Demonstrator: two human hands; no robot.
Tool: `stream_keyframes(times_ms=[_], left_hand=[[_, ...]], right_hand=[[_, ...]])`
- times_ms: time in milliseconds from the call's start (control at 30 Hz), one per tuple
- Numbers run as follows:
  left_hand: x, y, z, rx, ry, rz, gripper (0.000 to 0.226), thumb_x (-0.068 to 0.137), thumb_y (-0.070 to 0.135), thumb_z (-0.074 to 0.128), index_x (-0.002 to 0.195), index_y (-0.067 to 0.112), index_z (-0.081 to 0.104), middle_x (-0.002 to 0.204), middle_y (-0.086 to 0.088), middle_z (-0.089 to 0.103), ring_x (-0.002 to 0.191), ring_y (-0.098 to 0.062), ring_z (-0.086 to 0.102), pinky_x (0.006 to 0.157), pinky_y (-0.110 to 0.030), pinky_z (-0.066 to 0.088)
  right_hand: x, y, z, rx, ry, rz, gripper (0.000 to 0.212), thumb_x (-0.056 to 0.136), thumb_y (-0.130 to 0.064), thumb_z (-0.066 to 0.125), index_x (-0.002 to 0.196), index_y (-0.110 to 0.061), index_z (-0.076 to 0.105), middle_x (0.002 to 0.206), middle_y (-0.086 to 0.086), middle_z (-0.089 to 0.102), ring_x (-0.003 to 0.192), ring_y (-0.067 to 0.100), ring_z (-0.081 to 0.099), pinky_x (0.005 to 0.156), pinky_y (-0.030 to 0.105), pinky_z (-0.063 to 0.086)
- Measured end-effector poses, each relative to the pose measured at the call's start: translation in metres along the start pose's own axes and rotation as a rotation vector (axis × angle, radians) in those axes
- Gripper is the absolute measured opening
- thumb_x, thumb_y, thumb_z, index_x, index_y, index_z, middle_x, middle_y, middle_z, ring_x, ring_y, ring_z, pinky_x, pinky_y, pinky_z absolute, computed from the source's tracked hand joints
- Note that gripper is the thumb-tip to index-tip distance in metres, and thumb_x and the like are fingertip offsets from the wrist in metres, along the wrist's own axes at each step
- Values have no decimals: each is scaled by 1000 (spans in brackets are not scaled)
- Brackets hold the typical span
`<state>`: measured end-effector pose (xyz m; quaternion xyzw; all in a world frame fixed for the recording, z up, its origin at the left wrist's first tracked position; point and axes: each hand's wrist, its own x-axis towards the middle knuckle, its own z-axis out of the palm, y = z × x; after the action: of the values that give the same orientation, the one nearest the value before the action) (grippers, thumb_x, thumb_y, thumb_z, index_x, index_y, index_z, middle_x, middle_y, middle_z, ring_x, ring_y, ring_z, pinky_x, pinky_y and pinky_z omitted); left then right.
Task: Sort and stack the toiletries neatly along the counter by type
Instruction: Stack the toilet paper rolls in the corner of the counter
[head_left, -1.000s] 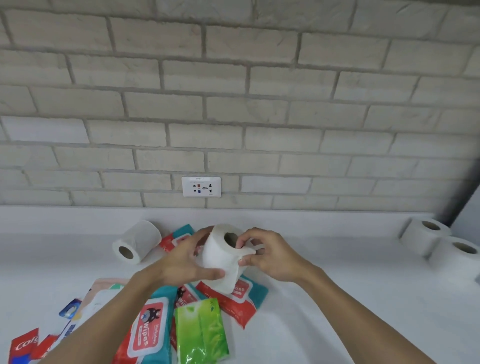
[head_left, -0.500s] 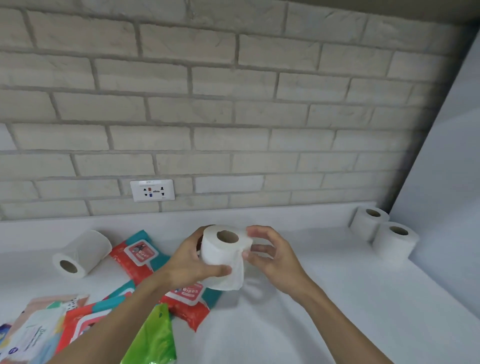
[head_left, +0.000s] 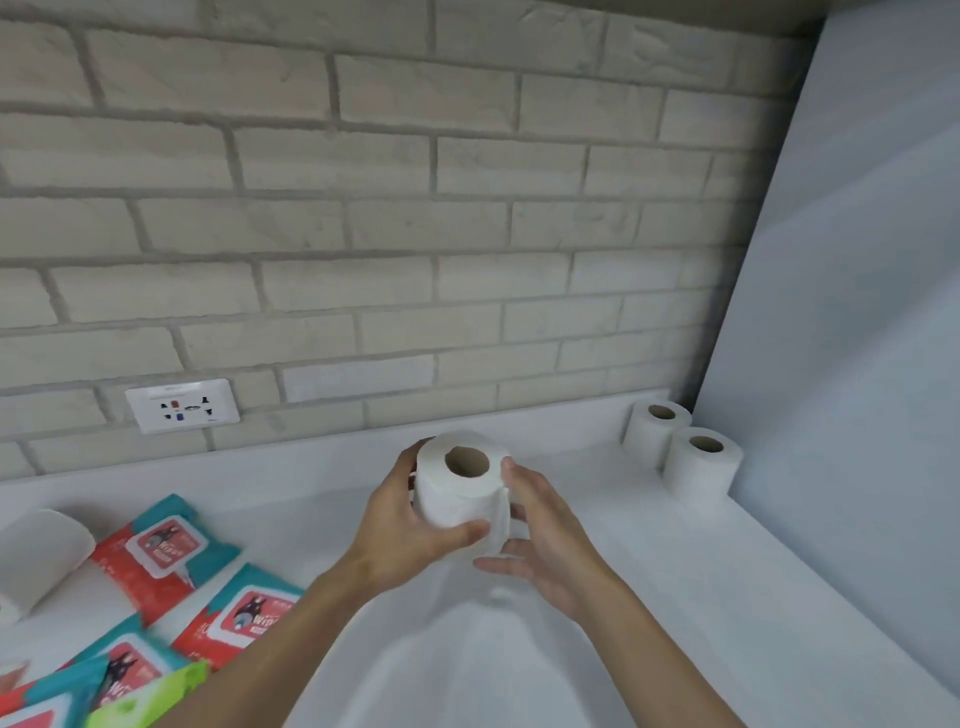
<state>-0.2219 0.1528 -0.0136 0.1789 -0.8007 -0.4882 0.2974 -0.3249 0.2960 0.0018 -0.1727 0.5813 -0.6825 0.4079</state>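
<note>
The left hand (head_left: 402, 535) wraps a white toilet roll (head_left: 460, 486), thumb pressed across its near face and fingers curled behind its left flank. The right hand (head_left: 545, 540) meets the roll's right side with fingers (head_left: 511, 473) loosely spread, the upper ones flat against the paper, the lower ones extended under a loose hanging sheet. The roll is held upright above the counter (head_left: 649, 597), in the middle of the view, cardboard core opening facing up; its surface is soft, matte and slightly dimpled, cylinder intact.

The counter is smooth, white and faintly glossy, with a low raised lip along the far edge. At the far right corner, two more upright rolls (head_left: 680, 452) stand touching each other, brown cores visible, against a plain pale side panel (head_left: 857, 312). On the left, a further roll (head_left: 39, 553) lies on its side, partly cut off by the frame edge. Just beside it, flat soft-plastic wipes packs (head_left: 161, 551) in red and teal with white rectangular lids lie overlapping in a loose heap running to the near left corner. A bright green pack (head_left: 150, 696) rests at the near edge, blurred.

The far wall (head_left: 363, 208) is rough, pale grey brick with recessed mortar lines. A white rectangular socket plate (head_left: 182, 405) is fixed low on it, left of centre.
</note>
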Motion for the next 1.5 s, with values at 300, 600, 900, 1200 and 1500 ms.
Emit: stream_keyframes(times_ms=[300, 600, 900, 1200, 1500], left_hand=[[34, 14, 59, -253, -228, -185, 57, 75, 58, 70, 126, 46, 49, 124, 18, 60, 115, -6, 58, 93, -42, 54], [89, 37, 128, -418, -96, -437, 20, 91, 37, 59, 110, 32, 62, 109, 8, 67, 105, -16, 62, 79, -48, 58], [147, 48, 195, -541, 18, -518, 31, 84, 37, 67, 106, 15, 66, 108, 0, 70, 103, -25, 65, 70, -40, 56], [207, 54, 253, -630, 31, -553, 39, 79, 40, 73, 104, 11, 68, 107, -7, 70, 100, -30, 66, 76, -43, 58], [246, 52, 299, -685, -45, -556, 39, 83, 47, 68, 109, 18, 69, 110, -5, 70, 104, -29, 66, 84, -48, 57]], right_hand=[[21, -18, -72, -25, 189, 19, 40, 83, -44, 69, 118, -26, 59, 116, 3, 61, 103, 30, 65, 78, 50, 59], [49, -48, -142, -60, 233, 16, 44, 80, -46, 71, 119, -28, 58, 116, -4, 62, 106, 27, 63, 75, 46, 60], [86, -85, -199, -89, 323, -54, 51, 75, -54, 71, 117, -27, 57, 115, -2, 66, 108, 24, 63, 74, 43, 61], [127, -121, -249, -133, 455, -109, 40, 81, -52, 67, 111, -25, 59, 110, -2, 65, 100, 21, 64, 66, 37, 60], [166, -144, -298, -155, 508, -145, 40, 85, -48, 61, 115, -21, 59, 109, -2, 63, 95, 17, 62, 77, 42, 60]])
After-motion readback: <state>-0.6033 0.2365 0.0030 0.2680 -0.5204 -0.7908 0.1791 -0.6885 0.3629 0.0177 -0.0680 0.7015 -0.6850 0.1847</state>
